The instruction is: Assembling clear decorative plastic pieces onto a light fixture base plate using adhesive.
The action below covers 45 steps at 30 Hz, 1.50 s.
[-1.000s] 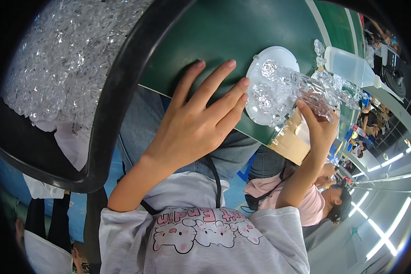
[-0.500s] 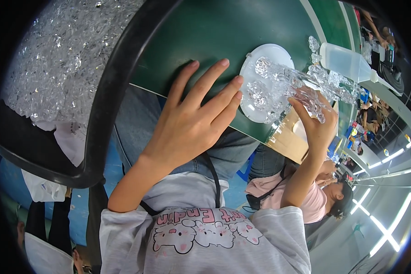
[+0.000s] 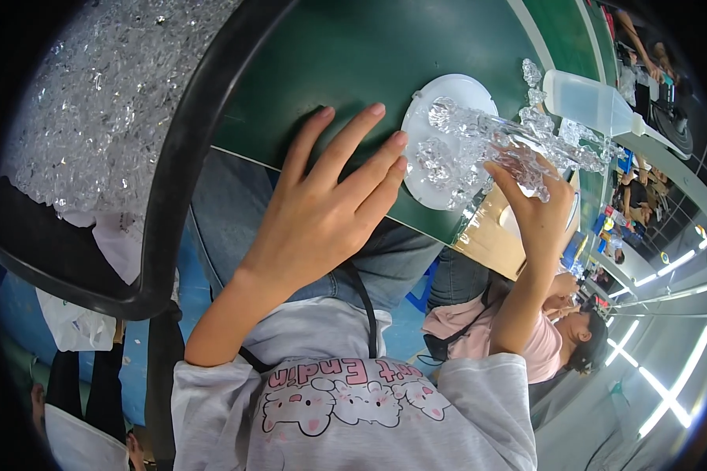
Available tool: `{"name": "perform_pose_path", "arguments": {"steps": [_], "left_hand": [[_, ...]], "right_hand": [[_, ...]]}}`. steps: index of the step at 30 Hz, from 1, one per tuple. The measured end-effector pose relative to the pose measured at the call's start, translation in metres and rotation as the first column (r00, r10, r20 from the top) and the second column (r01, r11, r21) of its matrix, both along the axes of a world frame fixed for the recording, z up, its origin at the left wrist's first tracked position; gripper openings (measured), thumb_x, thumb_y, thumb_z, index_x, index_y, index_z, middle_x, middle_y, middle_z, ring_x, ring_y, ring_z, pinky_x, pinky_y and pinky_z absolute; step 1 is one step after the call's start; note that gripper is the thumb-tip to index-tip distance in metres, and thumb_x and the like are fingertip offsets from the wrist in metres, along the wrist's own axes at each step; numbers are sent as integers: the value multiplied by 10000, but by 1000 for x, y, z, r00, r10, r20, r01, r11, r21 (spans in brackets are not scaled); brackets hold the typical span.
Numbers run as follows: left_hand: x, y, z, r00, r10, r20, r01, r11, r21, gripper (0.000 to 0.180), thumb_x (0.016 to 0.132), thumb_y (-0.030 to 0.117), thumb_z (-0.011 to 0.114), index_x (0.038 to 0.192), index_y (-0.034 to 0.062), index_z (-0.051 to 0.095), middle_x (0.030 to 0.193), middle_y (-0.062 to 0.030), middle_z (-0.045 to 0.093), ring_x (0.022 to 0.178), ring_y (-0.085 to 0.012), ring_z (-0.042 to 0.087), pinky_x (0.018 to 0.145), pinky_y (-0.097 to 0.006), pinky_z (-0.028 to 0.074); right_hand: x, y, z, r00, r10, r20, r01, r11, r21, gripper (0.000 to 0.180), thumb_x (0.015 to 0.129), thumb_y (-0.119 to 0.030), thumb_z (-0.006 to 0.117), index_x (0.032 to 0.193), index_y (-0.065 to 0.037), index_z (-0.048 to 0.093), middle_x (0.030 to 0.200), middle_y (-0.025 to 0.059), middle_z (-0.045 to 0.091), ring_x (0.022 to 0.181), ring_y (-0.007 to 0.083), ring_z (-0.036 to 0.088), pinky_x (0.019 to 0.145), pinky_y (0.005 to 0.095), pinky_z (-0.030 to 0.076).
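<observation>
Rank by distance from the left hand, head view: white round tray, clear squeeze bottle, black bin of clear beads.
From the left hand:
1. White round tray, at its fingertips, to the right.
2. Black bin of clear beads, rim to its left, apart.
3. Clear squeeze bottle, far right, beyond the tray.

A translucent squeeze bottle (image 3: 585, 102) lies on the green table's (image 3: 353, 55) far right.

a dark green worktop (image 3: 353, 71) fills the upper middle, blue floor (image 3: 404, 334) below its edge, long ceiling strip lights (image 3: 668, 408) glowing at the lower right, and a black-rimmed bin (image 3: 173, 180) curves down the left.
</observation>
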<state>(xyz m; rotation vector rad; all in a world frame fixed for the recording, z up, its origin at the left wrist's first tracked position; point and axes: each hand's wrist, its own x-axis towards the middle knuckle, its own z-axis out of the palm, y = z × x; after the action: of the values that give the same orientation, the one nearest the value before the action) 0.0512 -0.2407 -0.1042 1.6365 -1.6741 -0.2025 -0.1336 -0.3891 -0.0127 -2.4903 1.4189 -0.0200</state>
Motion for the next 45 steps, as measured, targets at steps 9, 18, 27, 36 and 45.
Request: {"name": "perform_pose_path", "arguments": {"steps": [9,18,27,36,45], "left_hand": [[1,0,5,998,-41,58,39,999,30,285,752,62,626,1032,57,676,1242,-19,593,1242,-309,454,1023,-522,335],[2,2,7,994,-48,102,42,997,66,302,762,33,605,1057,61,664,1271,-28,570,1254,-317,434,1027,-521,323],[1,1,12,990,-41,136,34,998,54,308,765,51,614,1069,62,659,1261,-33,570,1243,-311,444,1030,-521,324],[-5,-2,27,992,-4,127,4,1000,2,286,772,9,624,1049,64,672,1211,-60,600,1195,-312,489,1022,-487,332],[-9,3,37,990,11,143,-8,1000,-24,282,759,-4,626,1022,77,685,1176,-66,616,1186,-310,494,1020,-486,336]], "right_hand": [[-9,-7,-1,998,18,61,-21,999,46,367,724,-220,791,965,34,679,731,131,670,613,186,614,601,297,477],[-8,4,4,980,-85,179,61,989,136,201,773,-133,744,901,9,681,749,49,665,610,82,531,582,248,428],[-17,2,0,992,49,117,-47,999,-15,231,767,-164,753,858,24,654,699,107,628,585,118,561,542,263,428],[-19,38,0,918,-262,299,224,962,155,299,742,-218,781,765,22,604,629,50,626,534,99,559,525,242,449],[-21,38,-22,860,-255,443,188,964,190,225,740,-150,777,801,14,635,573,32,558,497,78,482,488,231,400]]}}
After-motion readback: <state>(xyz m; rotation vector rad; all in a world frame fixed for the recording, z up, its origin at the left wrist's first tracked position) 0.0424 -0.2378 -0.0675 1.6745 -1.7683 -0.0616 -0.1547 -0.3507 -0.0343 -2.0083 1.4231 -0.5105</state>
